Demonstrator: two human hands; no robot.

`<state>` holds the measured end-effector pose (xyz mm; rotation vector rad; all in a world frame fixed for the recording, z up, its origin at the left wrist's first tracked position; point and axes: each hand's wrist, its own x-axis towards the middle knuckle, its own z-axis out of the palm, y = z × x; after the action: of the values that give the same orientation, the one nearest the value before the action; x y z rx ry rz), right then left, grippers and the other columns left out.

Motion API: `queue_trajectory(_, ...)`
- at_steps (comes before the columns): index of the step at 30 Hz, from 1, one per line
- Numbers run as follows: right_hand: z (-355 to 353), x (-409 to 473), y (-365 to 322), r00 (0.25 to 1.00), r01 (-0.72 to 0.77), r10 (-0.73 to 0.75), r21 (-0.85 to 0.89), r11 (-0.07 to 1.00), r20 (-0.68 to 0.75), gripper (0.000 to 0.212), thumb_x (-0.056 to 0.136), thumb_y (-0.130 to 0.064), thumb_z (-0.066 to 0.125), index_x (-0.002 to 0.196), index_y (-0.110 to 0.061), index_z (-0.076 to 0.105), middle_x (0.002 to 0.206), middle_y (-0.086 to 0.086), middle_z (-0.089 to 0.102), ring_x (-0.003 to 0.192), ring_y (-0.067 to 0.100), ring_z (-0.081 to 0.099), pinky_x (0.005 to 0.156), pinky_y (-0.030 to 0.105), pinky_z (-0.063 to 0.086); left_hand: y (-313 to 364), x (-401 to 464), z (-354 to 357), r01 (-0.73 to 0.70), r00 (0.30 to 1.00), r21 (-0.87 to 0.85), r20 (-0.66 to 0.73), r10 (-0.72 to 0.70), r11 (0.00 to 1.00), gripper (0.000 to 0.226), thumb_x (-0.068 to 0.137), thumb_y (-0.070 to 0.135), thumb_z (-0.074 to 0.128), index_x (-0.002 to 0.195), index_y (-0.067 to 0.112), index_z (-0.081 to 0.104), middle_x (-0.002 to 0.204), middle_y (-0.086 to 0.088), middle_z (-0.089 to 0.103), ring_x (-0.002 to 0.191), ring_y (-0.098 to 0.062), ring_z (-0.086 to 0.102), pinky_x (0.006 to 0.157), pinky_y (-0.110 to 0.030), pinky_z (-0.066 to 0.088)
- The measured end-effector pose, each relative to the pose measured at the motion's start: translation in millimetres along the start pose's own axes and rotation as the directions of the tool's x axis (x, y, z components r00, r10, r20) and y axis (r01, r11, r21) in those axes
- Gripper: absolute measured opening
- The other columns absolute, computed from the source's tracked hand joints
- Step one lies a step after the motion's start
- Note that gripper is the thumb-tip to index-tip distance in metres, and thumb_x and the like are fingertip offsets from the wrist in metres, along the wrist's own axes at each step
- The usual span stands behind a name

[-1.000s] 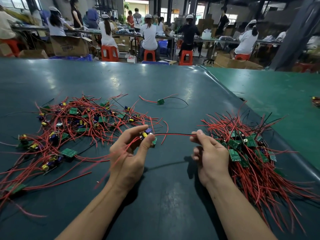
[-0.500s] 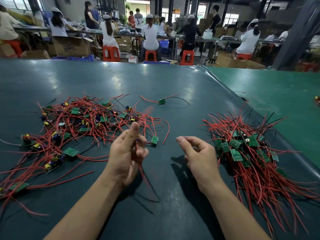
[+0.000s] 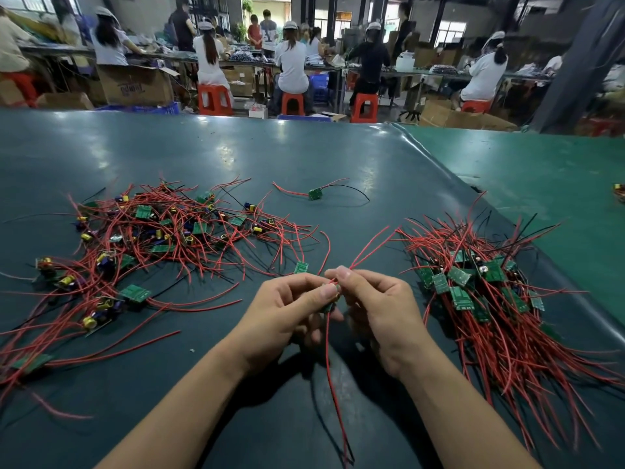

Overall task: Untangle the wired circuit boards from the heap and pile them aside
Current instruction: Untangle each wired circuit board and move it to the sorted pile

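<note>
Dark teal matting covers the worktable (image 3: 304, 157), and a brighter green sheet (image 3: 541, 184) adjoins it on the right. Beyond the far edge is a workshop where several people sit on red stools (image 3: 214, 99) at a long bench, with cardboard boxes (image 3: 135, 84) on the floor; four stools can be counted, the rest is too blurred.

On the left of the mat lies the tangled heap (image 3: 152, 245): small green circuit boards with yellow and blue components, red leads and a few black ones crossing in all directions. The boards overlap too much to count. Behind it, toward the middle, one lone board (image 3: 315, 193) lies apart with a red lead and a black lead spread out.

At centre the two hands meet above the mat. The left hand (image 3: 287, 313) has its thumb and fingers curled round a single board (image 3: 333, 296), mostly hidden in the grip. The right hand (image 3: 378, 309) pinches that board's red wires (image 3: 368, 245) between thumb and forefinger; two ends stick up and away, and another red lead hangs down between the wrists.

On the right lies the sorted pile (image 3: 490, 299), boards bunched at one end and leads running roughly the same way toward the near edge.
</note>
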<state>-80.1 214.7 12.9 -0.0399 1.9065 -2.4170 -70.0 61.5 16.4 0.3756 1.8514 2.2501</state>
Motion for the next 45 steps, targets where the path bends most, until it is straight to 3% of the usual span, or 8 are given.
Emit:
queue_trajectory(8,1,-1,-1,0.999,-0.029,0.029,-0.008,1.0,-0.025,0.01,0.085,-0.016,0.071,0.082,-0.012,0.079,0.053,0.003,0.044,0.04,0.008,0.029,0.039,0.016,0.025,-1,2,2,0.025,0.999,0.079,-0.045,-0.022,0.997,0.024,0.075,0.036,0.07,0.085,0.014,0.069,0.064,-0.01,0.067,0.043,-0.016,0.049,0.044,-0.02,0.04)
queue_trajectory(13,2,1,0,0.996,0.024,-0.024,0.0,1.0,-0.083,0.013,0.084,-0.017,0.071,0.077,-0.009,0.078,0.043,-0.009,0.032,0.036,0.006,0.023,0.037,0.016,0.021,-4,4,-1,-0.01,0.999,0.044,-0.033,0.012,0.999,0.022,0.076,0.022,0.079,0.07,0.013,0.061,0.056,-0.009,0.049,0.039,-0.017,0.042,0.038,-0.018,0.034)
queue_trajectory(17,-3,5,-4,0.979,0.082,-0.067,0.073,0.994,-0.193,0.02,0.089,-0.014,0.067,0.073,-0.012,0.078,0.044,-0.005,0.026,0.035,0.007,0.017,0.037,0.017,0.016,-5,4,-3,-0.015,1.0,0.063,0.022,0.013,0.998,0.02,0.072,0.023,0.076,0.065,0.015,0.058,0.05,-0.002,0.045,0.035,-0.015,0.039,0.038,-0.021,0.026)
queue_trajectory(22,-15,11,-11,0.922,0.121,-0.03,0.216,0.969,-0.385,0.026,0.092,-0.009,0.063,0.068,-0.01,0.073,0.059,0.005,0.033,0.035,0.005,0.02,0.035,0.015,0.018,-5,3,-5,-0.004,0.997,0.075,0.071,-0.001,0.997,0.022,0.062,0.031,0.075,0.06,0.02,0.056,0.052,0.001,0.045,0.04,-0.011,0.039,0.041,-0.02,0.03)
queue_trajectory(28,-18,12,-7,0.901,0.11,-0.017,0.192,0.975,-0.433,0.02,0.092,-0.01,0.063,0.075,-0.008,0.072,0.053,-0.001,0.032,0.036,0.005,0.022,0.036,0.015,0.019,-7,1,-6,-0.013,0.996,0.067,0.085,0.007,0.998,0.024,0.063,0.029,0.074,0.06,0.017,0.053,0.051,0.001,0.043,0.04,-0.011,0.037,0.039,-0.019,0.031)
queue_trajectory(37,-25,14,-10,0.867,0.128,0.035,0.289,0.949,-0.497,0.023,0.094,-0.014,0.061,0.076,-0.007,0.072,0.048,-0.007,0.038,0.035,0.004,0.025,0.033,0.015,0.02,-3,2,-4,0.004,1.0,-0.058,0.009,-0.003,0.998,0.032,0.06,0.025,0.072,0.07,0.003,0.051,0.047,0.002,0.049,0.035,-0.013,0.035,0.04,-0.019,0.026)
queue_trajectory(41,-23,14,-9,0.868,0.125,0.028,0.272,0.954,-0.496,0.023,0.095,-0.015,0.06,0.076,-0.006,0.071,0.048,-0.007,0.037,0.035,0.005,0.026,0.033,0.015,0.021,-1,2,-2,-0.017,0.999,-0.138,-0.041,0.011,0.99,0.017,0.068,0.011,0.06,0.069,0.001,0.046,0.044,-0.001,0.046,0.031,-0.013,0.034,0.038,-0.016,0.026)
queue_trajectory(45,-27,14,-13,0.848,0.157,0.056,0.35,0.924,-0.527,0.024,0.097,-0.016,0.057,0.077,-0.006,0.068,0.049,-0.006,0.037,0.034,0.004,0.025,0.033,0.016,0.02,4,2,-4,-0.03,0.993,-0.306,-0.121,-0.008,0.952,0.011,0.058,0.012,0.063,0.058,0.01,0.053,0.041,-0.003,0.034,0.032,-0.012,0.027,0.039,-0.014,0.021)
